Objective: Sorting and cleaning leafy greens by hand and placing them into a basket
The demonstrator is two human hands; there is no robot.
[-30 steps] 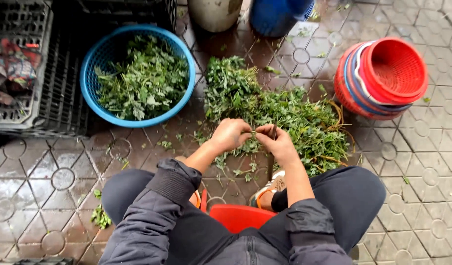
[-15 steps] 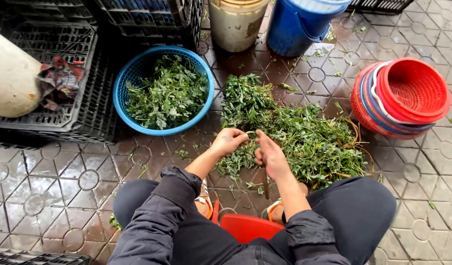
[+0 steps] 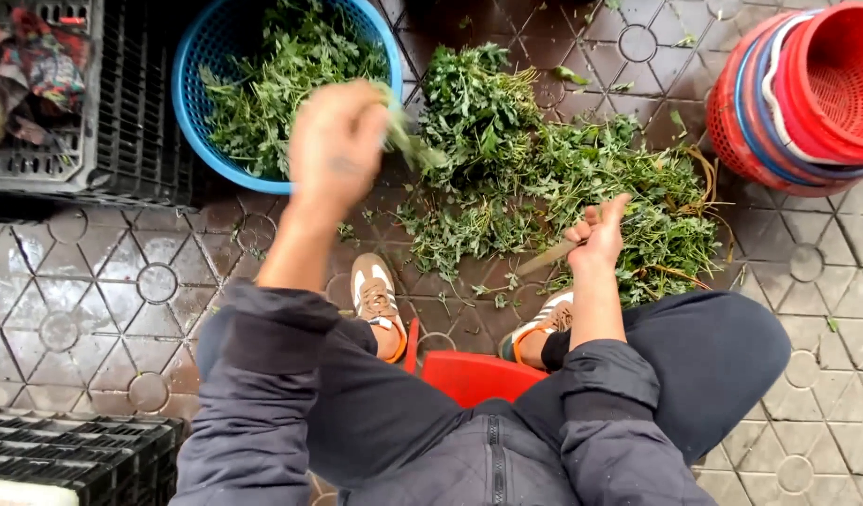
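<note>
Two bare hands are at work over a big pile of green leafy stems [image 3: 562, 187] on the wet tiled floor [image 3: 103, 309]. The left hand [image 3: 337, 145] is lifted up and looks blurry. Its fingers are closed together on a small bunch of greens [image 3: 408, 141], and it is right beside the rim of the blue basket [image 3: 192, 112]. The blue basket sits on the floor and has many loose green leaves inside. The right hand [image 3: 598, 234] is lower down, at the near edge of the pile. Its fingers are curled shut around a thin pale stalk [image 3: 544, 260], with the thumb sticking up.

The person sits on a low red stool [image 3: 473, 375], in a dark jacket and dark trousers. Two tan shoes are on the floor between the knees, the left shoe [image 3: 375, 295] and the right shoe [image 3: 544, 323], both close to the greens. A stack of red baskets [image 3: 806, 94] stands at the right, just beside the pile. A black plastic crate [image 3: 122, 122] is at the left, touching the blue basket, with a bit of coloured cloth [image 3: 42, 70] in it. Another black crate [image 3: 75, 459] is at the near left corner.
</note>
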